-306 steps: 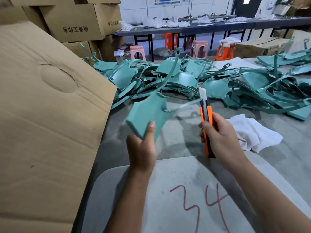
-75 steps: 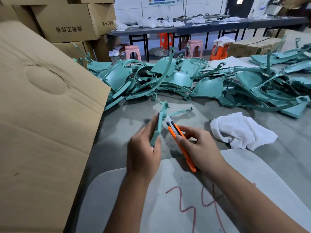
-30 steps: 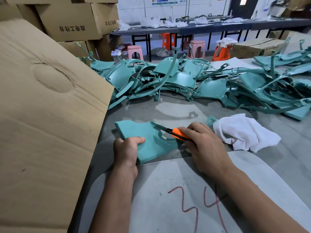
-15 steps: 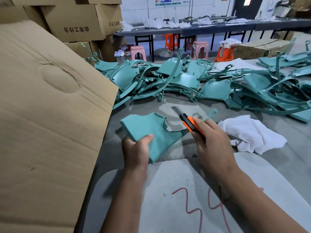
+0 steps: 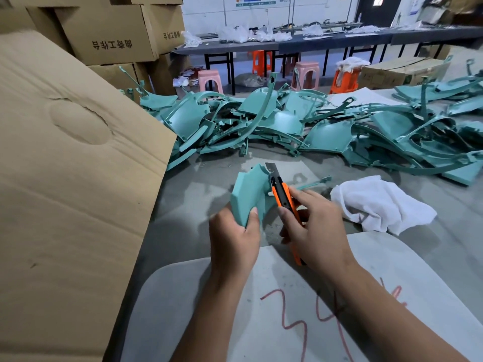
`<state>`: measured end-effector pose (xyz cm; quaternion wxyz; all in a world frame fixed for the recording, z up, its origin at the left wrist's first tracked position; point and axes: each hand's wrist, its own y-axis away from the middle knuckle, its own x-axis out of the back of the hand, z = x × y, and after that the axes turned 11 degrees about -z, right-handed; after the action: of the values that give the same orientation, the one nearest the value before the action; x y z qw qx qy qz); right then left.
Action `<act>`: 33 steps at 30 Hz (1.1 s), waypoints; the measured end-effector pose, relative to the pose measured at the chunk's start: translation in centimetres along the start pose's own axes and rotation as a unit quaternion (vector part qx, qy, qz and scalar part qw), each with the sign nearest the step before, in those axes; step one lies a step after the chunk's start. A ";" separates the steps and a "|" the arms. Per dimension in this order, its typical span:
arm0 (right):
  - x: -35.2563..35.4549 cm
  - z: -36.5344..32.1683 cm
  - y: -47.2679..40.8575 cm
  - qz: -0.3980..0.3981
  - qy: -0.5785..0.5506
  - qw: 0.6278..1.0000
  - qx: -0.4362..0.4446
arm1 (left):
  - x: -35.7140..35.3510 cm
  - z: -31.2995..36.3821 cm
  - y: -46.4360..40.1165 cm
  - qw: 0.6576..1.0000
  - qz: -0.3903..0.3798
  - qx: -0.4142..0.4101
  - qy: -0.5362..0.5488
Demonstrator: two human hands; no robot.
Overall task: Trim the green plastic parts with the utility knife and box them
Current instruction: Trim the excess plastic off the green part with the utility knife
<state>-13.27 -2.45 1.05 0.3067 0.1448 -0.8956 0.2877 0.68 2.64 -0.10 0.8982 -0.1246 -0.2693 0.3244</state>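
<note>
My left hand (image 5: 234, 239) grips the lower edge of a green plastic part (image 5: 249, 194) and holds it tilted up above the grey table (image 5: 198, 184). My right hand (image 5: 317, 231) grips an orange and black utility knife (image 5: 283, 194). Its bare blade points up and lies against the part's upper right edge. A thin curved arm of the part sticks out to the right behind the knife. A big pile of green plastic parts (image 5: 300, 124) covers the far side of the table.
A large open cardboard box flap (image 5: 73, 178) stands close on my left. A white cloth (image 5: 379, 205) lies right of my hands. A pale board (image 5: 300, 309) with red "34" lies under my forearms. Stacked cartons (image 5: 109, 35) stand at the back left.
My left hand has turned the green part up from lying nearly flat to standing on edge. My right hand has swung the knife upright, and its blade now lies against the part's upper edge.
</note>
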 end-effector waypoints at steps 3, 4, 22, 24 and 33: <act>0.2 -0.1 0.1 -0.022 -0.123 0.991 -0.040 | -0.1 -0.2 0.0 1.000 -0.005 -0.019 -0.021; 0.3 -0.2 0.1 -0.031 -0.193 0.979 -0.053 | -0.1 -0.3 0.1 0.999 -0.007 -0.025 -0.023; -0.8 -0.4 0.4 -0.004 -0.153 0.983 -0.099 | -0.5 -0.1 0.0 0.995 0.017 -0.067 -0.066; -1.0 -0.4 0.6 0.004 -0.166 0.981 -0.096 | -0.6 0.0 0.0 0.995 0.010 -0.064 -0.071; -1.2 -0.6 0.8 0.046 -0.179 0.982 -0.044 | -0.6 0.4 0.3 0.997 -0.004 -0.052 -0.050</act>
<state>-12.38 -1.40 0.33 0.1338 0.1391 -0.9535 0.2313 -0.11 2.47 -0.14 0.8771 -0.1537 -0.3310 0.3121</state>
